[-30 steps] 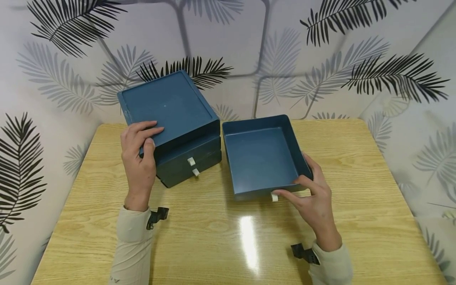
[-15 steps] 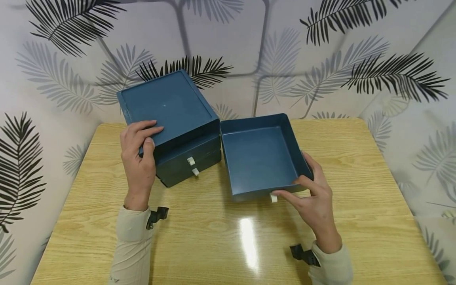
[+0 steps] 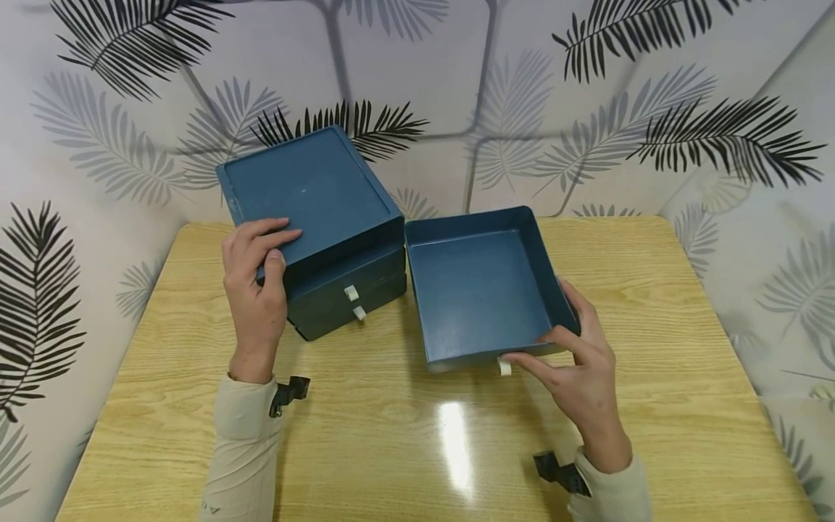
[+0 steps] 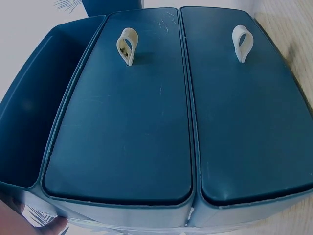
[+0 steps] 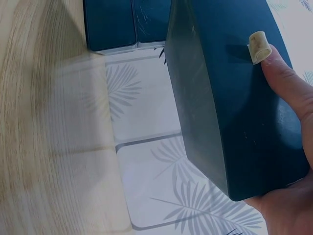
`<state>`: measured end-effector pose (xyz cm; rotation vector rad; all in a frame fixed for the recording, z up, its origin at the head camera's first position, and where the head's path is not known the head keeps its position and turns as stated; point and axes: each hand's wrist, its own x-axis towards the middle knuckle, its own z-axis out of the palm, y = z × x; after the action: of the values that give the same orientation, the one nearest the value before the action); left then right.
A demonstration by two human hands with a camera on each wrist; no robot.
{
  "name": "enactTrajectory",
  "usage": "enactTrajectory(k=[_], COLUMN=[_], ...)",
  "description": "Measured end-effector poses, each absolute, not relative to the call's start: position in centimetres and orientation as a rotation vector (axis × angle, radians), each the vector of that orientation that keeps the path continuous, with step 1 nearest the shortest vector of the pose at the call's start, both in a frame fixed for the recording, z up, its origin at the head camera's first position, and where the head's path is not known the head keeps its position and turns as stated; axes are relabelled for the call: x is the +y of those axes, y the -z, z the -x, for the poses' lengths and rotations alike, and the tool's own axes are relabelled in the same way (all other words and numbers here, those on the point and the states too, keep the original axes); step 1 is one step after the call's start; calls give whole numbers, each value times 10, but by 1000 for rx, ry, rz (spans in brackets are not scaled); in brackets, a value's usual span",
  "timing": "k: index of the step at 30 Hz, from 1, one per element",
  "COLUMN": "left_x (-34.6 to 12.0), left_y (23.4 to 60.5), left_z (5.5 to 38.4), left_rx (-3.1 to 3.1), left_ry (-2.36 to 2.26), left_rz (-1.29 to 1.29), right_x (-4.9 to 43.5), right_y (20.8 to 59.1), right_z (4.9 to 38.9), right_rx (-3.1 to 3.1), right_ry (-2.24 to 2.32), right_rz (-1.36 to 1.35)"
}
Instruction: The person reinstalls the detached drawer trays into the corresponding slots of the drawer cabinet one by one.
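A dark blue drawer cabinet (image 3: 306,188) stands at an angle on the left of the table. Its top slot (image 4: 36,103) is open and bare, while two drawers with small cream pull loops (image 4: 127,46) sit in the slots below. My left hand (image 3: 257,290) rests on the cabinet's near left corner, fingers laid over the top, thumb by the front edge. Right of the cabinet, my right hand (image 3: 580,362) grips a removed blue drawer (image 3: 479,290) by its near right corner. The thumb touches that drawer's pull loop (image 5: 259,47); inside, the drawer is bare.
Under everything lies a light wood-grain table (image 3: 365,435). Behind it hangs a pale cloth (image 3: 417,65) with leaf prints, close to the back of the cabinet. The held drawer's left side is very near the cabinet's front right corner.
The held drawer has shifted slightly left, narrowing its gap to the cabinet, and appears a touch larger. The left hand keeps its place on the cabinet.
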<state>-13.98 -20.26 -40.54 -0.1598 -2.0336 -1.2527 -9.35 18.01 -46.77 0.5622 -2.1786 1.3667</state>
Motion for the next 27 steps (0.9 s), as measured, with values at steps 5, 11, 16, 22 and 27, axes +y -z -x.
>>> enactTrajectory(k=[5, 11, 16, 22, 27], left_x=[-202, -202, -202, -202, -202], left_y=[406, 407, 407, 405, 405], left_z=[140, 140, 139, 138, 139], left_rx=[-2038, -2036, -2041, -2031, -2027], left_ry=[1255, 1256, 1255, 1254, 1260], left_rz=[156, 161, 161, 165, 167], right_x=[180, 181, 182, 183, 184], right_y=[468, 466, 466, 465, 464], right_z=[91, 88, 84, 80, 78], right_rx=[-2169, -2176, -2174, -2181, -2167], right_ry=[-1367, -1360, -1356, -1322, -1313], right_rz=[-573, -564, -562, -559, -577])
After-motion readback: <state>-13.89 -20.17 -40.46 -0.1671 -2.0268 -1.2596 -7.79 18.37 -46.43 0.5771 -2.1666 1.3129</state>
